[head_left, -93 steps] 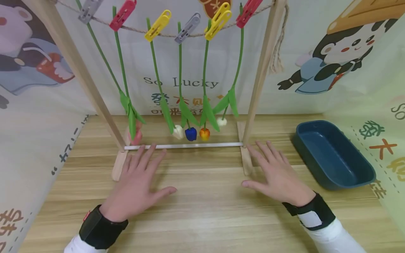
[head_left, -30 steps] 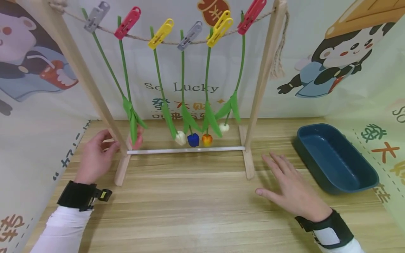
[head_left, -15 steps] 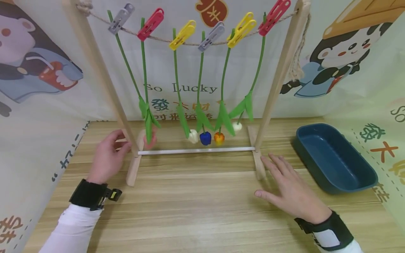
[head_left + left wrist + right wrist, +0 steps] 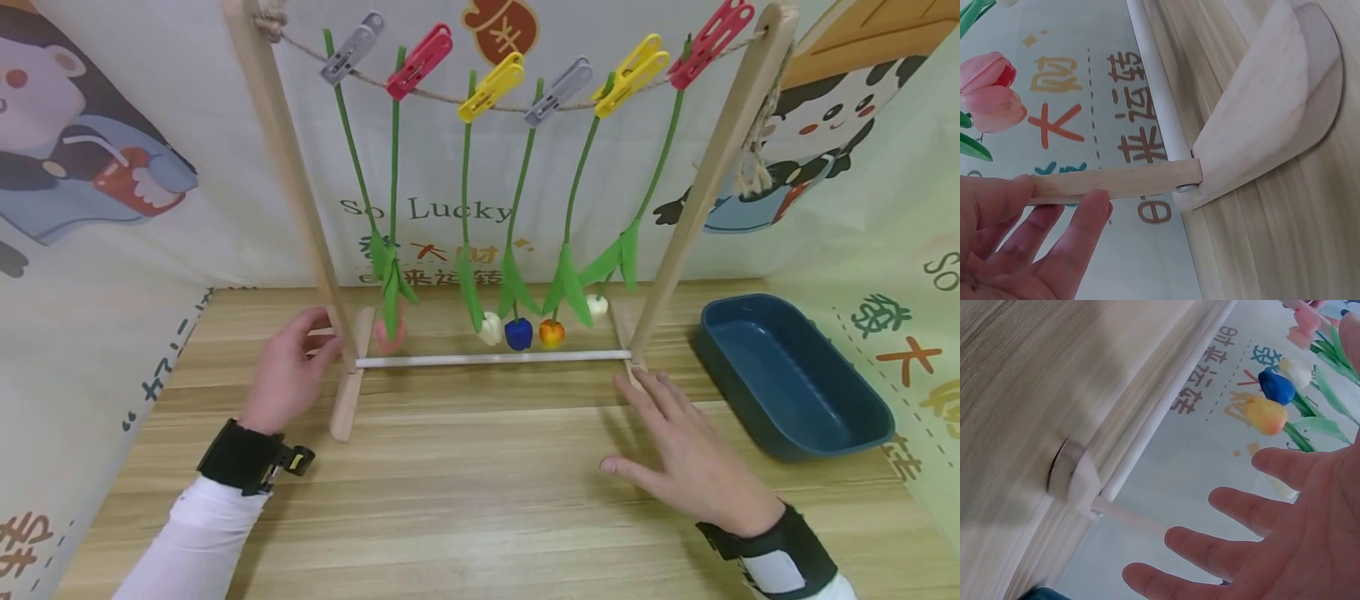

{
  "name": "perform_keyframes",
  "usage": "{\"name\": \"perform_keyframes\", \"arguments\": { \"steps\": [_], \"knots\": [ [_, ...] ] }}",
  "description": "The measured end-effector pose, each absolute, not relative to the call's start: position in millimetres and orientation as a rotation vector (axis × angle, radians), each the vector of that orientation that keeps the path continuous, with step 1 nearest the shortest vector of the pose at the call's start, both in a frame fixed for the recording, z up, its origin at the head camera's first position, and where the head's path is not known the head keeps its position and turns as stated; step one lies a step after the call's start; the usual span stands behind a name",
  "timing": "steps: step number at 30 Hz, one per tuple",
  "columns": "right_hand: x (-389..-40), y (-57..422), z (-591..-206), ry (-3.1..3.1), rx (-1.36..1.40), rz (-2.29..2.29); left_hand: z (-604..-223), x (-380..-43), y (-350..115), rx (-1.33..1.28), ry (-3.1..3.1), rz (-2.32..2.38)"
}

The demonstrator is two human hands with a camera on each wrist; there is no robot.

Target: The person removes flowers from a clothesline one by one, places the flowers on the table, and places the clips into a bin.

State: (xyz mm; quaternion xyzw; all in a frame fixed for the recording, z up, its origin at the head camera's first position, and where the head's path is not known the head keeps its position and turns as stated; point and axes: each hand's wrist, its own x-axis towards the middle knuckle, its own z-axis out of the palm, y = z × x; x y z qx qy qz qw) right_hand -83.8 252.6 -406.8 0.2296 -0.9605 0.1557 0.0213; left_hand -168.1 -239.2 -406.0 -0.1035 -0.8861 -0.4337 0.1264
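My left hand [image 4: 292, 375] holds the lower left post [image 4: 1116, 180] of a wooden rack, its fingertips [image 4: 1099, 203] curled against the wood. Fingers straight and spread, my right hand [image 4: 693, 458] hovers near the rack's right foot, holding nothing. A rope [image 4: 300, 43] sags between the post tops, with grey, red and yellow clothespins [image 4: 491, 87] along it. They clip artificial tulips that hang upside down: pink ones [image 4: 991, 90] at left, then a white [image 4: 491, 329], a blue [image 4: 518, 334], an orange [image 4: 552, 334] and another white bloom [image 4: 597, 307].
A dark blue basin [image 4: 798, 446] stands on the wooden table [image 4: 480, 500] to the right. Printed cloth [image 4: 442, 167] with cartoon figures rises behind and along both sides. A white bar [image 4: 487, 359] joins the rack's feet low down.
My left hand has gone from in front of the bar to the left post. Over the last second the rack and its tulips have slid right along with it; my right hand has barely moved.
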Motion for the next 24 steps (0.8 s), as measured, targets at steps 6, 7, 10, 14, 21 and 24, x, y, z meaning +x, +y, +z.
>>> {"name": "perform_keyframes", "arguments": {
  "steps": [6, 7, 10, 14, 21, 24],
  "knots": [
    [-82.7, 250.0, -404.9, -2.975, 0.714, 0.472, -407.1, -171.6, -229.0, -0.321, -2.578, -1.29],
    [-82.6, 249.6, -404.6, -2.974, 0.717, 0.471, -407.6, -172.3, -227.7, -0.324, -2.576, -1.292],
    [-82.1, 248.4, -403.4, -2.976, 0.722, 0.468, -408.4, -173.4, -225.2, -0.329, -2.57, -1.3],
    [-81.1, 246.5, -400.7, -2.976, 0.735, 0.459, -408.2, -173.1, -224.6, -0.333, -2.572, -1.299],
    [-84.5, 239.1, -374.5, -2.903, 0.834, 0.431, -389.5, -162.9, -221.8, -0.235, -2.403, -1.219],
    [-86.5, 231.5, -346.5, -2.82, 0.895, 0.392, -369.4, -153.0, -212.6, -0.223, -2.224, -1.098]
  ]
}}
